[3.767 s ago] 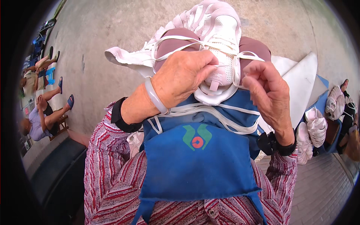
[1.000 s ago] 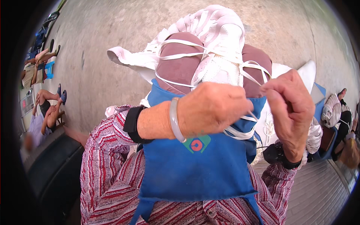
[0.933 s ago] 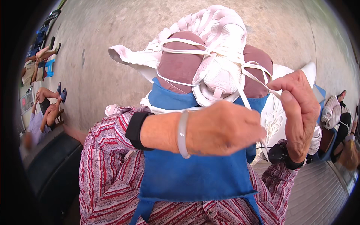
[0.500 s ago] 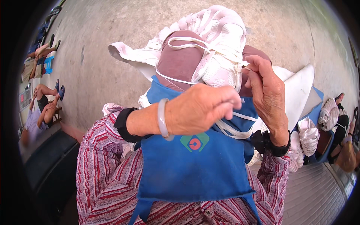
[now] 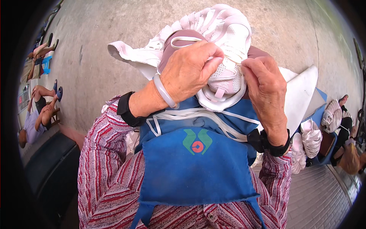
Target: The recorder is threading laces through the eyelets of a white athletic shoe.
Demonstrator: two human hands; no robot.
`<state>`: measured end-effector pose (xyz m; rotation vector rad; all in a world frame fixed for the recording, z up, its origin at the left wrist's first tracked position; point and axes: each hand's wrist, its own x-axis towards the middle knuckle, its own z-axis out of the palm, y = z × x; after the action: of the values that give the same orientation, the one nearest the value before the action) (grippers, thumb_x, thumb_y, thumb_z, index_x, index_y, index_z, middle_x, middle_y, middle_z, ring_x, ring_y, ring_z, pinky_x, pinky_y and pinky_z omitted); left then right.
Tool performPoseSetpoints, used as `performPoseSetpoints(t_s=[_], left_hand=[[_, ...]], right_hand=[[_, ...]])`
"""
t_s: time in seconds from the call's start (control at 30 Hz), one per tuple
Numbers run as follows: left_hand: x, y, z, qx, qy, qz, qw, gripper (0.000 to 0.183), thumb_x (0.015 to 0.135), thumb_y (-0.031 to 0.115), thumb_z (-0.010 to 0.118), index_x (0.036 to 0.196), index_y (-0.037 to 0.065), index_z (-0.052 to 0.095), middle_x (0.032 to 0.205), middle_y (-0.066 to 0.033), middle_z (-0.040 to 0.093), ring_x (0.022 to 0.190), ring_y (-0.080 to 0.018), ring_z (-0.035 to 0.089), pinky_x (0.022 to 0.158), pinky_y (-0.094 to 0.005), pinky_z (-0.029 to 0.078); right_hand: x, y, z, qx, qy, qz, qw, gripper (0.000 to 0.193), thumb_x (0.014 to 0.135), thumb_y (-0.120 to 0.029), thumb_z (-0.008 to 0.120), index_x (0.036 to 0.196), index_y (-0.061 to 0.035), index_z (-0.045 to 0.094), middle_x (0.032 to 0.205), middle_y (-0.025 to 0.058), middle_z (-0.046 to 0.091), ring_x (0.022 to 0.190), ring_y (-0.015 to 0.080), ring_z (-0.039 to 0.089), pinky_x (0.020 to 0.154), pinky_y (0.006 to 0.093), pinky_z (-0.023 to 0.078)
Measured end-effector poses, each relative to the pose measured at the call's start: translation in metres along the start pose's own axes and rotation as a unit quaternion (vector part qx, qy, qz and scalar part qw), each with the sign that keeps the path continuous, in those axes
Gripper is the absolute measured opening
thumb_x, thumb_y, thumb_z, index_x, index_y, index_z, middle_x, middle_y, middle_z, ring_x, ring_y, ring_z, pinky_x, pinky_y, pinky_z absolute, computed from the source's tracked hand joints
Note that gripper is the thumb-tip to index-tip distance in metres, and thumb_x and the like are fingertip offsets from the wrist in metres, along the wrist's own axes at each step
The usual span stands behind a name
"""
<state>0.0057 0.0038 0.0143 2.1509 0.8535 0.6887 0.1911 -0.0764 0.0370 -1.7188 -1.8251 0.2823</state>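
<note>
A white-and-pale-pink shoe upper (image 5: 228,82) lies over my knees with its tongue and heel opening toward me. My left hand (image 5: 192,68), a pale bangle on its wrist, is closed in a pinch at the left side of the lacing, on a white shoelace (image 5: 238,57). Opposite it, my right hand (image 5: 265,82) pinches the lace at the upper's right edge. The fingertips hide part of the eyelets. Loose white laces (image 5: 198,113) lie in a bunch across my blue apron (image 5: 198,175), and one loop shows beyond my left hand.
More white uppers (image 5: 192,23) fan out beyond my knees. A white sheet-like piece (image 5: 299,89) spreads at the right. Farther right, several white shoe uppers (image 5: 312,139) lie by another person's arm (image 5: 350,156). Seated people (image 5: 42,108) are at the far left, beside a dark bench (image 5: 49,156).
My left hand has moved up and forward from above the apron to the lacing, uncovering the upper's heel end and the bunched laces. My right hand has shifted slightly left and down.
</note>
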Motion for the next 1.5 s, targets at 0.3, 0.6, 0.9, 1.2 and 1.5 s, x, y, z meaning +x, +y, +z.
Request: performPoseSetpoints(t_s=[0.3, 0.6, 0.9, 1.2, 1.5], left_hand=[[0.009, 0.002, 0.003, 0.084, -0.027, 0.029, 0.996, 0.009, 0.085, 0.013, 0.065, 0.086, 0.005, 0.061, 0.075, -0.0090, 0.059, 0.065, -0.0250, 0.060, 0.058, -0.0335, 0.047], [0.015, 0.003, 0.002, 0.087, -0.061, 0.021, 0.994, 0.007, 0.083, 0.010, 0.063, 0.085, 0.006, 0.058, 0.076, -0.0095, 0.058, 0.067, -0.0271, 0.060, 0.059, -0.0370, 0.047], [0.017, 0.002, 0.003, 0.111, -0.048, 0.041, 0.992, 0.006, 0.081, 0.009, 0.064, 0.084, 0.006, 0.060, 0.079, -0.0093, 0.058, 0.072, -0.0298, 0.060, 0.062, -0.0393, 0.048], [0.013, 0.002, 0.000, 0.108, -0.057, 0.026, 0.992, 0.006, 0.079, 0.008, 0.065, 0.083, 0.005, 0.062, 0.079, -0.0094, 0.056, 0.071, -0.0289, 0.059, 0.062, -0.0377, 0.048], [0.014, 0.005, 0.001, 0.125, -0.055, 0.042, 0.990, 0.007, 0.079, 0.007, 0.065, 0.084, 0.004, 0.062, 0.081, -0.0099, 0.056, 0.074, -0.0304, 0.060, 0.063, -0.0390, 0.048]], right_hand=[[-0.003, 0.001, 0.006, 0.053, -0.015, 0.052, 0.997, 0.007, 0.080, -0.003, 0.066, 0.086, -0.0019, 0.065, 0.080, 0.0118, 0.056, 0.072, 0.0270, 0.059, 0.062, 0.0364, 0.047], [-0.005, -0.004, 0.011, 0.010, -0.002, 0.049, 0.999, 0.005, 0.080, -0.004, 0.066, 0.083, -0.0007, 0.064, 0.077, 0.0121, 0.055, 0.068, 0.0284, 0.058, 0.060, 0.0364, 0.046], [-0.010, -0.001, 0.024, 0.094, 0.030, 0.090, 0.991, 0.005, 0.081, -0.004, 0.066, 0.085, -0.0012, 0.064, 0.077, 0.0128, 0.054, 0.070, 0.0284, 0.057, 0.061, 0.0374, 0.045], [-0.002, -0.006, 0.013, 0.042, -0.064, 0.081, 0.994, 0.007, 0.084, -0.006, 0.061, 0.088, -0.0008, 0.063, 0.079, 0.0155, 0.056, 0.073, 0.0328, 0.059, 0.063, 0.0400, 0.046], [-0.007, -0.006, 0.025, 0.050, 0.023, 0.026, 0.998, 0.013, 0.080, 0.000, 0.060, 0.094, -0.0021, 0.060, 0.080, 0.0135, 0.058, 0.072, 0.0313, 0.058, 0.063, 0.0404, 0.046]])
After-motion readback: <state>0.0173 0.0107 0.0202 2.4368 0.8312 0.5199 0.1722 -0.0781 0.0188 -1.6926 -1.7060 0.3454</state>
